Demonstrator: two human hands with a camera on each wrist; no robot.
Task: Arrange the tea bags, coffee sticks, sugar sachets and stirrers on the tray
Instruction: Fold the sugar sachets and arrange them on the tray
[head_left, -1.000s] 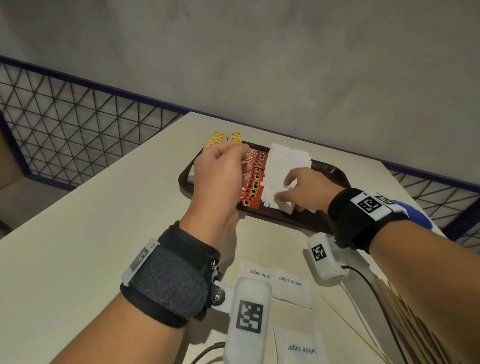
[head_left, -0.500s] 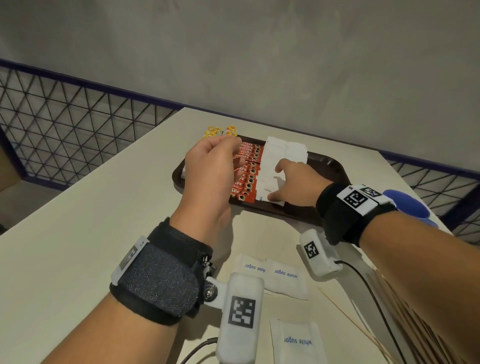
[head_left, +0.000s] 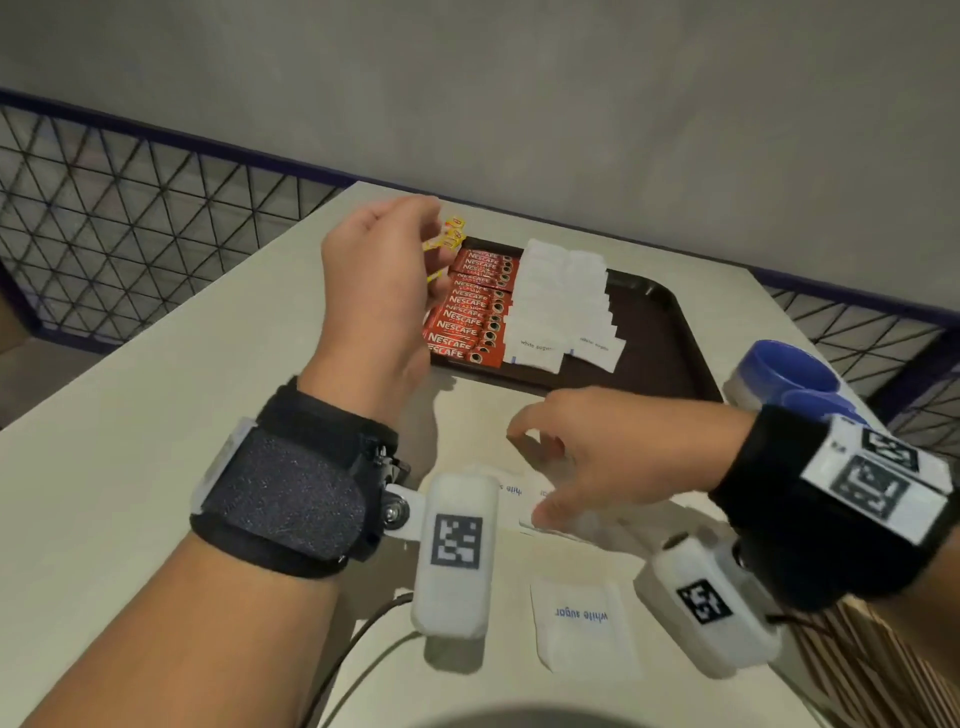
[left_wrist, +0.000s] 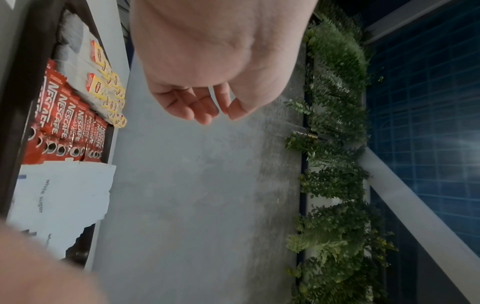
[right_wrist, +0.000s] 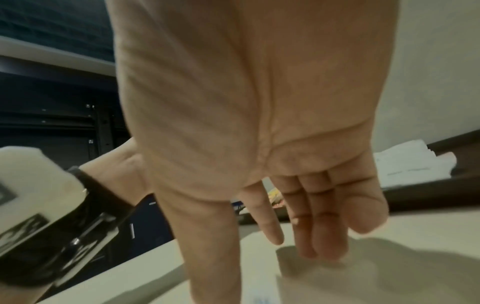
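A right hand (head_left: 597, 462) hovers, fingers spread and empty, over two loose sugar sachets (head_left: 511, 491) near the bench's (head_left: 130, 467) front edge; a third sachet (head_left: 582, 623) lies nearer still. The left hand (head_left: 379, 291), loosely curled and empty, hangs over the tray's (head_left: 670, 338) left end. The sensible move looks to be a flat pinch at one sachet's edge, then laying it square beside the sugar row (head_left: 563, 306), clear of the coffee sticks (head_left: 475, 312).

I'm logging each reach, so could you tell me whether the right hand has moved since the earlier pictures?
Yes: the right hand has drawn back off the tray toward the person, now over the sugar sachets on the table.
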